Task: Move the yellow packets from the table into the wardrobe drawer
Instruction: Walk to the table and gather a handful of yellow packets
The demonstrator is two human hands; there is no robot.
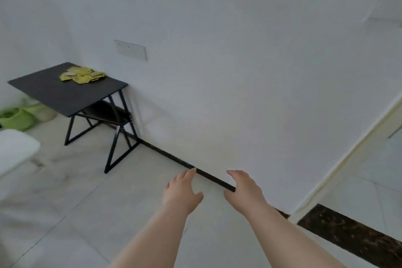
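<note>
A heap of several yellow packets lies on the far corner of a small black folding table that stands against the white wall at the left. My left hand and my right hand are stretched out in front of me over the pale floor, well to the right of the table. Both hands have relaxed, straight fingers and hold nothing. No wardrobe or drawer is in view.
A white wall with a switch plate fills the middle. Green slippers lie on the floor behind the table. A white seat sits at the left edge. A doorway with a dark threshold opens at the right.
</note>
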